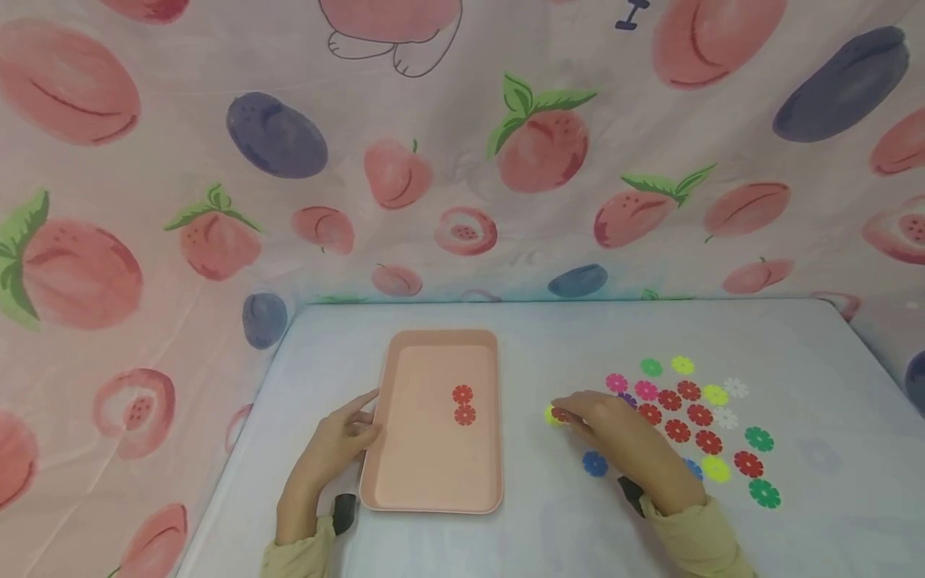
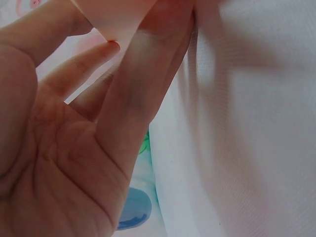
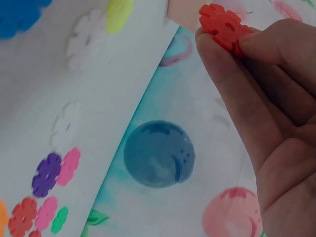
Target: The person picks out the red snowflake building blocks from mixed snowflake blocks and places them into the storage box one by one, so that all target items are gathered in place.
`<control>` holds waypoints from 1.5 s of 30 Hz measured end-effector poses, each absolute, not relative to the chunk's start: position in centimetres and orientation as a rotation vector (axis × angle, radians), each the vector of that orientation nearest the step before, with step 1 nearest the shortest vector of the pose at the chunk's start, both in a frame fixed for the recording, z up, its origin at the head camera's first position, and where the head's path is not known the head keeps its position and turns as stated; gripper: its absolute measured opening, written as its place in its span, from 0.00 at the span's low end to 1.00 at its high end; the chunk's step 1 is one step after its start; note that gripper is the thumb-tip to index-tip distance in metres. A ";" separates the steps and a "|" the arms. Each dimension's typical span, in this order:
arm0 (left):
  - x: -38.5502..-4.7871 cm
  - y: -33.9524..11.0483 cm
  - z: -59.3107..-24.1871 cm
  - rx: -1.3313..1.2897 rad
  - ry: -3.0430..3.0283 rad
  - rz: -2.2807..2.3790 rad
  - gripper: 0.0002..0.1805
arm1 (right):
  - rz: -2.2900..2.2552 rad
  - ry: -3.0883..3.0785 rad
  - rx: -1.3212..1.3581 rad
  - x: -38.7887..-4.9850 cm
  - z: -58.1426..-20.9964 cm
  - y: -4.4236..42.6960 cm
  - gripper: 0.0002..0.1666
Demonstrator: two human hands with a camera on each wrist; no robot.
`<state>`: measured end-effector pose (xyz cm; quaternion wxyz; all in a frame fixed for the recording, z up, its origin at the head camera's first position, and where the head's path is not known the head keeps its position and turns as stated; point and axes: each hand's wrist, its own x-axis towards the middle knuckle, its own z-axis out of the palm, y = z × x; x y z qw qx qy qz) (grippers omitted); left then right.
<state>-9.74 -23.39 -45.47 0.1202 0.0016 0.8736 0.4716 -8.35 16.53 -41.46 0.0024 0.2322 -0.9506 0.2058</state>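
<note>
My right hand (image 1: 603,421) pinches a red notched plastic disc (image 3: 223,28) between thumb and fingertips, right of the tray. A yellow disc (image 1: 551,415) shows just beside those fingertips in the head view. My left hand (image 1: 336,441) holds the left rim of the pink tray (image 1: 433,482), its thumb at the edge. The tray wall (image 2: 116,17) is partly hidden behind the left fingers. Two red discs (image 1: 463,393) lie in the tray, one right below the other.
Several notched discs in red, yellow, green, pink, white, blue and purple lie spread on the right of the white table (image 1: 549,514). A blue disc (image 1: 596,463) lies near my right wrist. A fruit-print cloth (image 1: 433,177) hangs behind and to the left.
</note>
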 end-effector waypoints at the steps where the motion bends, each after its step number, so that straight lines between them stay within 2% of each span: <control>1: -9.7 -23.4 -45.5 0.005 2.555 1.375 0.33 | 0.642 -2.975 0.741 -8.4 -41.5 16.3 0.19; 24: -9.8 -23.4 -45.7 -0.010 2.584 1.325 0.33 | 0.750 -2.956 0.804 -9.3 -41.2 12.2 0.18; 45: -9.8 -23.4 -45.7 -0.009 2.551 1.373 0.33 | 0.816 -2.882 1.011 -10.1 -42.1 9.3 0.17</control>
